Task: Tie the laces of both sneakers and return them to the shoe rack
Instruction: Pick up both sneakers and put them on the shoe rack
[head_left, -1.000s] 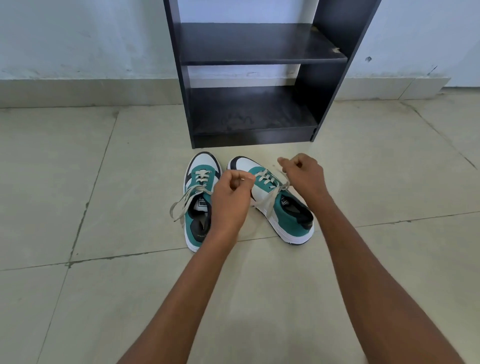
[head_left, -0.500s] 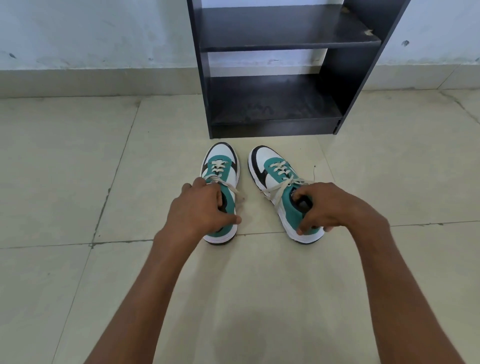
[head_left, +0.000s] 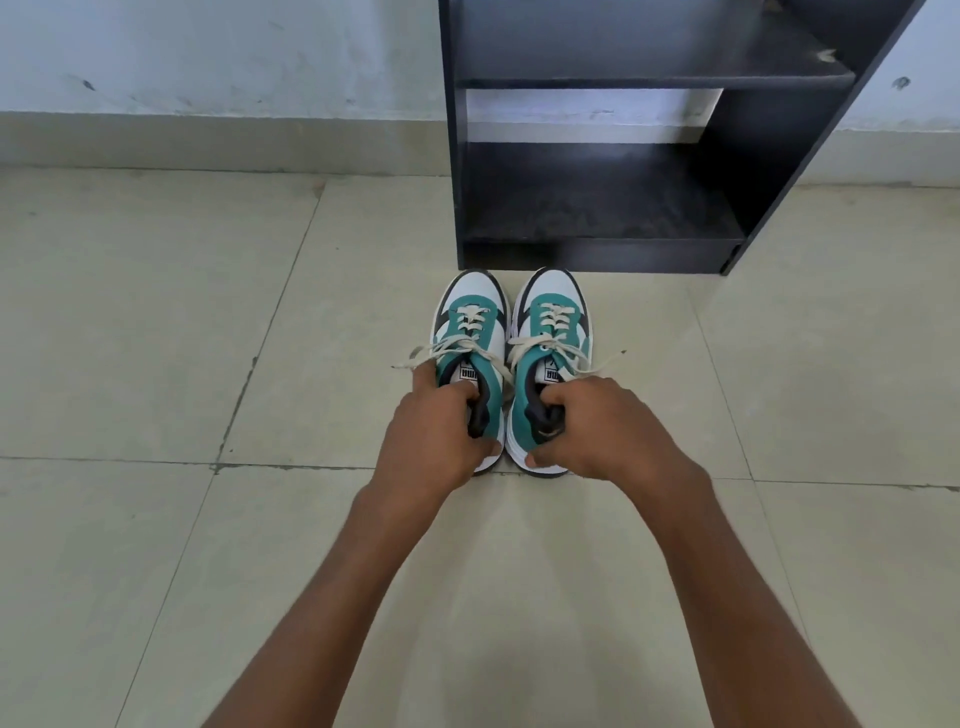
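Note:
Two white, teal and black sneakers stand side by side on the tiled floor, toes pointing at the black shoe rack (head_left: 587, 257). My left hand (head_left: 436, 441) grips the heel collar of the left sneaker (head_left: 470, 322), fingers inside the opening. My right hand (head_left: 602, 426) grips the heel collar of the right sneaker (head_left: 553, 317) the same way. Cream laces on both shoes are knotted into bows, with loops and ends spreading sideways. Both heels are partly hidden by my hands.
The rack has two dark shelves, the lower shelf (head_left: 597, 192) and an upper shelf (head_left: 649, 57), both bare. It stands against a pale wall (head_left: 208, 57) with a tiled skirting. Beige floor tiles (head_left: 156, 338) spread all around the shoes.
The sneakers have been drawn together, now parallel and touching, nearer the rack. Both hands moved from the laces to the heel openings and took hold of the shoes.

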